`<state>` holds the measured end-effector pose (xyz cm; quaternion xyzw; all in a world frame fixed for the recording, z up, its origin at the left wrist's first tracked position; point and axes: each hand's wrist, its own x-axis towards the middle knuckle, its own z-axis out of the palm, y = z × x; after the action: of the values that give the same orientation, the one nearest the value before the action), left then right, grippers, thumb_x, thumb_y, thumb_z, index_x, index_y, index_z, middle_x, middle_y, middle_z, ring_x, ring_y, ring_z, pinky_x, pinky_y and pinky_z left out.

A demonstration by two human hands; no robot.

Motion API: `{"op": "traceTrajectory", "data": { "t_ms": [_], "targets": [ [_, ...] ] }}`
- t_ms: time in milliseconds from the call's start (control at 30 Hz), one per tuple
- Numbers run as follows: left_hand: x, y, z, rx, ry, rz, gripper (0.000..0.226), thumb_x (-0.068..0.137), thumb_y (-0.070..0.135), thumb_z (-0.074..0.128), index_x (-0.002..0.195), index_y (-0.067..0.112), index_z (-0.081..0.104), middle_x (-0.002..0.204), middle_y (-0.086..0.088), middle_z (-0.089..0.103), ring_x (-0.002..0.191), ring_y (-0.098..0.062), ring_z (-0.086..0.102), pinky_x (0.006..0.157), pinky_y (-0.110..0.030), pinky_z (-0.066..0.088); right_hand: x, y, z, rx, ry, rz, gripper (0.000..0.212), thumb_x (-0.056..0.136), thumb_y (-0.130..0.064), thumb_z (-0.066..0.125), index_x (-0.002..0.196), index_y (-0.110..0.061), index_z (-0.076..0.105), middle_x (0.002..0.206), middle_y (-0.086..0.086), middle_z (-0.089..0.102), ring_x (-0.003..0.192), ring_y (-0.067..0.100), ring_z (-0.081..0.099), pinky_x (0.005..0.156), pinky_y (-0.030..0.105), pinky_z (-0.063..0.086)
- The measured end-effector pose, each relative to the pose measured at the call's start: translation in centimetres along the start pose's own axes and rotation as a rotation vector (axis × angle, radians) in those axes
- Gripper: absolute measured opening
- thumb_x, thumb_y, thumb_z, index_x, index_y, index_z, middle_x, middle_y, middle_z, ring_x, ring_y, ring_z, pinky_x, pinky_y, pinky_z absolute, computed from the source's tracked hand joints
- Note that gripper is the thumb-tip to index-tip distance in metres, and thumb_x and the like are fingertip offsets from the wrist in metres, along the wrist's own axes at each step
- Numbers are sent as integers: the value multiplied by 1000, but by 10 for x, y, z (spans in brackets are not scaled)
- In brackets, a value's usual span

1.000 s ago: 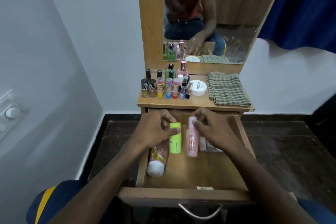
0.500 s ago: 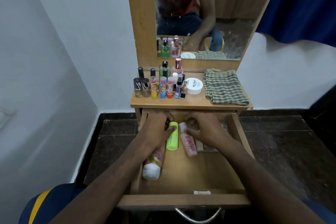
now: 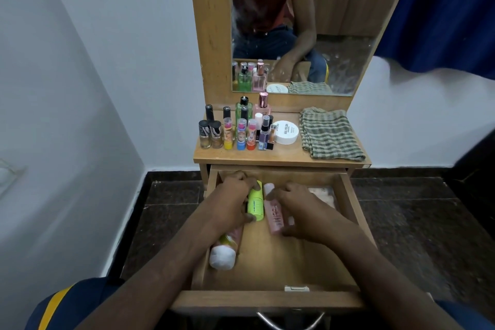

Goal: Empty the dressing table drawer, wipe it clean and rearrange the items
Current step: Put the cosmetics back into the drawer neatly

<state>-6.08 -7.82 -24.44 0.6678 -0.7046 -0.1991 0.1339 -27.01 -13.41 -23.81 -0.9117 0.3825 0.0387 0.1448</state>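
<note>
The wooden drawer (image 3: pixel 270 299) is pulled out under the dressing table. Inside, a lime-green bottle (image 3: pixel 255 202) and a pink bottle (image 3: pixel 273 215) lie flat side by side near the back. My left hand (image 3: pixel 231 199) wraps around the green bottle from the left. My right hand (image 3: pixel 302 207) rests over the pink bottle, fingers curled on it. A pink tube with a white cap (image 3: pixel 225 250) lies along the drawer's left wall, partly under my left wrist. A pale packet (image 3: pixel 322 194) lies at the back right.
On the table top (image 3: pixel 281 158) stand several small bottles (image 3: pixel 235 131), a white round jar (image 3: pixel 286 132) and a folded green checked cloth (image 3: pixel 329 134). A mirror (image 3: pixel 300 24) rises behind. A wall is close on the left; dark floor surrounds the table.
Both hands pushed the green and pink bottles from upright to lying flat, then slid them toward the back of the drawer. The camera has moved closer.
</note>
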Motion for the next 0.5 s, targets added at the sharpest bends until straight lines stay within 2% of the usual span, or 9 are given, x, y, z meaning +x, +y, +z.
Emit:
{"op": "traceTrajectory", "data": {
  "t_ms": [100, 167, 233, 300, 400, 500],
  "targets": [
    [-7, 4, -3, 30, 22, 22, 73, 77, 36, 91, 140, 27, 55, 139, 5, 51, 110, -14, 59, 95, -33, 57, -9, 0, -7, 13, 48, -45, 77, 80, -45, 86, 146, -35, 49, 133, -12, 49, 116, 8, 49, 94, 28, 50],
    [-11, 10, -16, 15, 76, 83, 60, 82, 46, 86, 133, 27, 61, 126, 8, 61, 103, -8, 61, 89, -33, 60, -14, -1, -25, 62, 155, -92, 54, 86, -46, 81, 134, -33, 61, 118, -21, 53, 99, -2, 49, 83, 21, 44],
    [-12, 18, -39, -52, 159, 172, 37, 89, 47, 79, 119, 26, 70, 105, 12, 70, 88, -2, 65, 79, -31, 62, -16, -4, -49, 127, 356, -98, 29, 88, -39, 80, 115, -30, 73, 99, -21, 64, 84, -3, 58, 74, 15, 44],
    [-10, 28, -68, -139, 308, 226, 19, 94, 42, 75, 109, 29, 77, 93, 18, 72, 83, 3, 67, 74, -19, 60, -16, -8, -75, 259, 604, -66, 15, 86, -31, 82, 101, -29, 78, 88, -17, 71, 79, 0, 64, 68, 12, 48],
    [2, 32, -113, -180, 618, 203, 13, 96, 42, 74, 104, 33, 79, 87, 25, 70, 80, 6, 66, 69, -8, 51, -1, -16, -111, 447, 827, -22, 9, 90, -27, 80, 100, -27, 80, 88, -17, 75, 84, 0, 68, 69, 11, 51],
    [29, 22, -145, -160, 753, 92, 13, 96, 45, 73, 103, 36, 79, 89, 23, 72, 76, 2, 65, 68, -21, 52, 37, -18, -135, 458, 868, -17, 18, 93, -30, 78, 110, -26, 78, 91, -17, 75, 84, -6, 68, 67, 8, 47]
  ]
}}
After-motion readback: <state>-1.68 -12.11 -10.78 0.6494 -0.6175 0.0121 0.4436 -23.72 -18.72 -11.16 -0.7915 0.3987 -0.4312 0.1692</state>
